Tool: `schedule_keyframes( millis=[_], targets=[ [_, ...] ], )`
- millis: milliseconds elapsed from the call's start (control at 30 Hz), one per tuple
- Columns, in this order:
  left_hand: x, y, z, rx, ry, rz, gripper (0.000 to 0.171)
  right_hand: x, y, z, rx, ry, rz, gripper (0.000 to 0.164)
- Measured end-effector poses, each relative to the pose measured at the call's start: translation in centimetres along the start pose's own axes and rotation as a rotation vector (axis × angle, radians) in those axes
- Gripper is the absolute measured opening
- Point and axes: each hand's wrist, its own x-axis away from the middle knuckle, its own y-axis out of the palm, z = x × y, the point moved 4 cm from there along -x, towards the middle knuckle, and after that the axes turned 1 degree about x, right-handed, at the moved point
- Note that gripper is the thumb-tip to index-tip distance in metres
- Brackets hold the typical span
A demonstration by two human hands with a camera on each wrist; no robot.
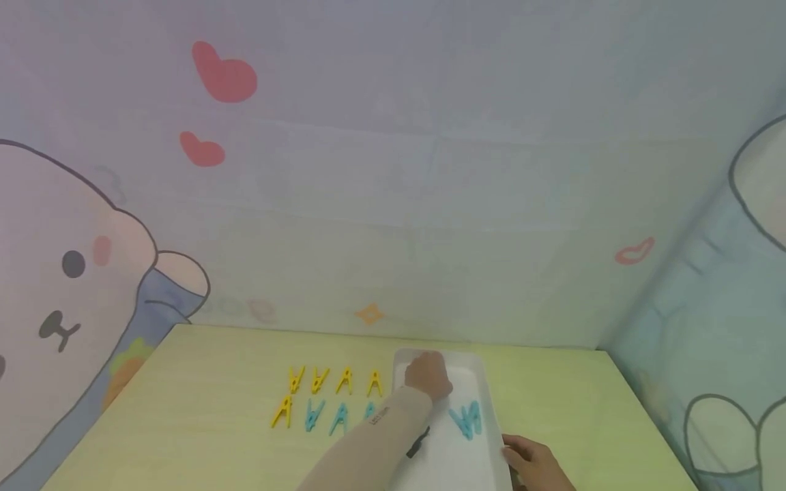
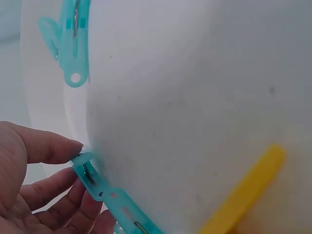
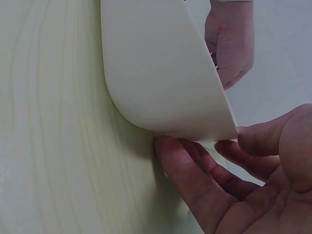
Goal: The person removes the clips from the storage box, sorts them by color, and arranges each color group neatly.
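A: What is being held by the left hand [image 1: 428,376]?

B: A blue peg [image 2: 105,192] is pinched between thumb and fingertips [image 2: 58,148], as seen from the left wrist. The peg lies against the inner wall of the white tray [image 1: 485,382]. In the head view the hand is curled over the tray's far end, at about 11 o'clock of the tray's middle, and the peg itself is hidden under it.

A: And the right hand [image 1: 533,458]?

B: The tray's near right corner is gripped by it, at roughly 5 o'clock of the tray. In the right wrist view the fingers [image 3: 190,180] are laid under the rim, loosely spread, and the thumb [image 3: 273,131] is set on the rim from above, so the edge is pinched between them.

A: What else is found in the tray?

B: A small bunch of blue pegs [image 1: 468,417] is seen at 3 o'clock of the tray's middle, just below and right of the left hand. One more blue peg [image 2: 70,39] is shown against the tray wall in the left wrist view, and a yellow one [image 2: 246,192] lies on the tray floor there.

A: And on the table [image 1: 202,423]?

B: Two rows of pegs are laid out at 9 o'clock of the tray. Four yellow pegs [image 1: 334,380] form the far row. The near row is made of one yellow peg [image 1: 282,411] at its left end, then blue ones [image 1: 325,416], the last partly covered by the beige sleeve [image 1: 368,443].
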Motion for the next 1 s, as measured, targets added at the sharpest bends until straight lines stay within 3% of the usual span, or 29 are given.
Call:
schedule_keyframes(
  millis=[433, 633, 733, 900, 1000],
  targets=[
    [0.8, -2.2, 0.5, 0.128, -0.029, -0.012, 0.027, -0.4, -0.6, 0.0, 0.023, 0.016, 0.007, 0.037],
    [1.7, -4.1, 0.4, 0.138, -0.042, -0.028, 0.036, -0.7, -0.7, 0.1, 0.045, 0.024, 0.013, 0.038],
    [2.1, -5.0, 0.0, 0.144, -0.013, -0.029, 0.035, -0.7, -0.7, 0.1, 0.045, 0.034, 0.01, 0.038],
    [2.8, -5.8, -1.7, 0.263, -0.008, -0.059, 0.011, -0.9, -0.8, 0.1, 0.042, 0.038, 0.01, 0.038],
    [3.4, -6.3, -2.8, 0.355, -0.032, -0.091, 0.025, -0.9, -0.9, 0.1, 0.025, 0.028, 0.006, 0.039]
  ],
)
